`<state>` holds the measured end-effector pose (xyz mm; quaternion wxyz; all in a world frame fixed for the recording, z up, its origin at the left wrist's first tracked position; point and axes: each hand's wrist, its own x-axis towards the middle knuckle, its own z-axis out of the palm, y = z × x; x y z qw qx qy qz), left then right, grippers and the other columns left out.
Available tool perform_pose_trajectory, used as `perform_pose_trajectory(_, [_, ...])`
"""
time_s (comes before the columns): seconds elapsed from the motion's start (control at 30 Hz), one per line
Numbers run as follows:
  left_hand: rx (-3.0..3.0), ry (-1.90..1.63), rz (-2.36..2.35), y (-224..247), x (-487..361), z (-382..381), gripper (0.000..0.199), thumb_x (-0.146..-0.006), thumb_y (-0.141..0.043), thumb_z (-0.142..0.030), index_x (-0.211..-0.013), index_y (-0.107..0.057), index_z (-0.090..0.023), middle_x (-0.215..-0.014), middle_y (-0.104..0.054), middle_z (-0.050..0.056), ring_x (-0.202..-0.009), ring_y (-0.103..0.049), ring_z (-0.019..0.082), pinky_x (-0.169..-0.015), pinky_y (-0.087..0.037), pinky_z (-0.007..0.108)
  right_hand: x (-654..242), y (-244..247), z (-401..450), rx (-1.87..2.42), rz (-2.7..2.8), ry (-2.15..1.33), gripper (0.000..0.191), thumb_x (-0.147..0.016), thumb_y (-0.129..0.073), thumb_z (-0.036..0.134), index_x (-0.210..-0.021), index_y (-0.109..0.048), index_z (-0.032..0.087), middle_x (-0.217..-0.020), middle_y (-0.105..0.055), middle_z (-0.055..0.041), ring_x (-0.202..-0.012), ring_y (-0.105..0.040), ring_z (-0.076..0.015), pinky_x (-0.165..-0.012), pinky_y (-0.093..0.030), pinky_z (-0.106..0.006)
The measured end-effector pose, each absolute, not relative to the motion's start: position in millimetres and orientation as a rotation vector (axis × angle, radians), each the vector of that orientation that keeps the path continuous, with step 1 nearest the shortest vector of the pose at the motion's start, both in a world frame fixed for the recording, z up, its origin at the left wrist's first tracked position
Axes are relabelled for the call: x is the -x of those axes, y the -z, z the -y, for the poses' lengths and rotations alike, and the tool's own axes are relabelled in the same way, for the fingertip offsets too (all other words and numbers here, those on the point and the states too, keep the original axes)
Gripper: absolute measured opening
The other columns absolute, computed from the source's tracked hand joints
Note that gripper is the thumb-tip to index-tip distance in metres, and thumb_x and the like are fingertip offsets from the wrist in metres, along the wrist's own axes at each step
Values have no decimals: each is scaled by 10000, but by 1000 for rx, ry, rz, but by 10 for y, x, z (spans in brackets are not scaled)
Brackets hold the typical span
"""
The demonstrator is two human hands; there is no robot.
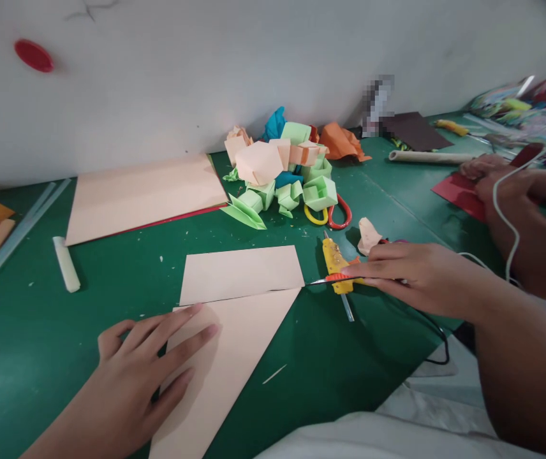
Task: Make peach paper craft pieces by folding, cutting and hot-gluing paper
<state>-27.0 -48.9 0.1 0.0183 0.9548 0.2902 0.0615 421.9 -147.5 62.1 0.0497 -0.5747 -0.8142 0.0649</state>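
Observation:
My left hand [151, 370] lies with fingers spread on a large peach paper piece [235, 344], pressing near its upper left edge. A smaller peach strip [242, 274] sits just above it, a thin gap between them. My right hand [416, 277] is closed around a craft knife [337, 277] with an orange part; its blade points left at the right end of the gap. Behind the knife lies a yellow glue gun [334, 252] with a clear stick showing at its lower end.
Folded green and peach paper pieces [258, 162] are heaped by the wall, with scissors [340, 213] beside them. Peach sheets [143, 197] and a white stick [66, 264] lie at left. Another person's hands [497, 182] hold red paper at right, near a white cord [502, 217].

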Motion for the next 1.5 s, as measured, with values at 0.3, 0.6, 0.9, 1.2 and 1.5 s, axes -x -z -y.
perform_pose_trajectory(0.3, [-2993,-220,-748,-38,399,449,527,-989,-438,-221,-1453,-542,-448,-1561,-531,-42,-1383,-509,262,-1080,-320,445,-4119,-717,1575,1854,2175,-383,413,-1057,-436,433,-1439,-590,412,-1232,-730,-33,-1062,-712,-280,-886,-564,-402])
perform_pose_trajectory(0.6, [-2872,-356,-698,-25,701,286,560,-952,-466,-188,-1436,-568,-451,-1570,-517,-84,-1419,-529,216,-1171,-413,358,-3938,-481,1494,1932,1940,-366,570,-1050,-440,451,-1592,-322,317,-1591,-484,-90,-1385,-543,-352,-1063,-524,-479])
perform_pose_trajectory(0.9, [-2937,-274,-669,-53,699,300,505,-972,-529,-282,-1469,-561,-365,-1595,-489,-25,-1434,-519,264,-1209,-428,427,-3362,-443,1186,1770,2110,-461,596,-1044,-403,243,-1603,-225,351,-1564,-475,-113,-1343,-573,-316,-1013,-549,-478])
perform_pose_trajectory(1.2, [-2928,-47,-603,-45,496,501,883,-883,-666,-624,-1628,-263,-372,-1683,-335,8,-1571,-266,330,-1280,-259,530,-2853,-285,806,1670,2361,-179,701,-940,-370,31,-1603,-242,219,-1328,-553,-161,-1127,-556,-324,-978,-507,-552])
perform_pose_trajectory(1.5, [-3036,-84,-505,-170,586,436,704,-954,-606,-430,-1604,-349,-346,-1645,-410,18,-1465,-474,288,-1191,-434,437,-2791,-271,682,1840,2349,-329,592,-949,-423,88,-1530,-399,200,-1302,-610,-140,-1123,-581,-313,-972,-498,-515])
